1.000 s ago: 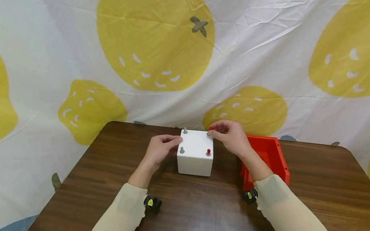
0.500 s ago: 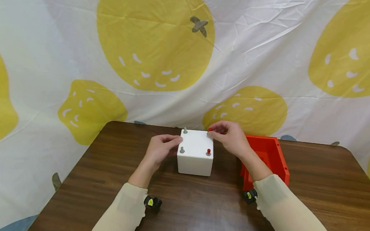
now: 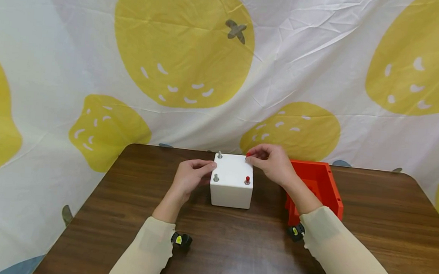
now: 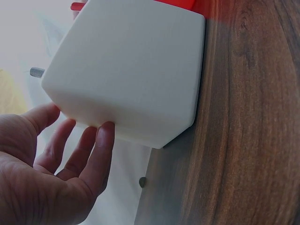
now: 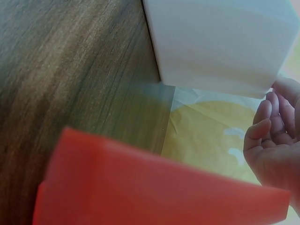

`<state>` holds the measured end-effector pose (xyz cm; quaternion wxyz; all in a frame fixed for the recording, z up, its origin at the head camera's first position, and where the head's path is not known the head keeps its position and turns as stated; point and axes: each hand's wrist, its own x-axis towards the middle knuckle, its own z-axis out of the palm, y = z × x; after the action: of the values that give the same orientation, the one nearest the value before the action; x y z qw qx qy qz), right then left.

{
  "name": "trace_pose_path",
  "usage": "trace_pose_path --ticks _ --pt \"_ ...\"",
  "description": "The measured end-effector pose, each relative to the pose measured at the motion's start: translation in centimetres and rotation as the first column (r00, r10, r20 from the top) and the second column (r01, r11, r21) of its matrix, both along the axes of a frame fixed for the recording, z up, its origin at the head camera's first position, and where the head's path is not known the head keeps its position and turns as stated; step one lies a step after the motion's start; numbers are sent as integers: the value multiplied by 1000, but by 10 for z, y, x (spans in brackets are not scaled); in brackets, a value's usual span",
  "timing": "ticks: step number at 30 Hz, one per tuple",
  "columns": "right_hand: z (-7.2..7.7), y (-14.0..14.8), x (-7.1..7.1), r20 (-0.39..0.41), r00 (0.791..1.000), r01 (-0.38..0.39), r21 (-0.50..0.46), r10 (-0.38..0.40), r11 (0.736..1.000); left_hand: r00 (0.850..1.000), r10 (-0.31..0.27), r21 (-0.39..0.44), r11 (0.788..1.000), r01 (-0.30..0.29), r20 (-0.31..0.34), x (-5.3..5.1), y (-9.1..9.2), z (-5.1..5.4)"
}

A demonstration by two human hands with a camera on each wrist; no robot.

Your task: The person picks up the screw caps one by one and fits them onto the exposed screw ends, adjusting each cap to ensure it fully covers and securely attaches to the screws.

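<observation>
A white block (image 3: 234, 171) stands on the table with an upright metal bolt at each corner of its top. My left hand (image 3: 188, 176) steadies its left side; in the left wrist view the fingertips (image 4: 107, 129) press the side and the thumb touches the top edge. My right hand (image 3: 272, 162) pinches a small red cap (image 3: 248, 155) at the far right bolt, whose shank is mostly hidden by the fingers. Another red cap (image 3: 247, 179) sits on the near right bolt. The far left bolt (image 3: 219, 155) and near left bolt (image 3: 216, 178) are bare.
A red open bin (image 3: 335, 189) stands right of the block, partly under my right forearm. The brown wooden table (image 3: 230, 249) ends behind the block at a hanging cloth (image 3: 189, 126) with yellow fruit prints.
The red cap in my right fingers sits slightly lower at the far right bolt. My left hand and the block have stayed in place.
</observation>
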<state>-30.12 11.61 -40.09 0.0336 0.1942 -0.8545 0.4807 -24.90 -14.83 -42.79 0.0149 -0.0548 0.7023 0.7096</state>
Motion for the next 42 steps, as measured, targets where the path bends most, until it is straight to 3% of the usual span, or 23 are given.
trace_pose_path --ticks 23,42 --pt "-3 -1 2 34 999 19 6 -20 1000 1000 10 -8 1000 -10 8 -1 0 -2" --pt "-5 -5 2 -8 998 55 22 -54 998 1000 8 -20 1000 -7 11 -1 0 -1"
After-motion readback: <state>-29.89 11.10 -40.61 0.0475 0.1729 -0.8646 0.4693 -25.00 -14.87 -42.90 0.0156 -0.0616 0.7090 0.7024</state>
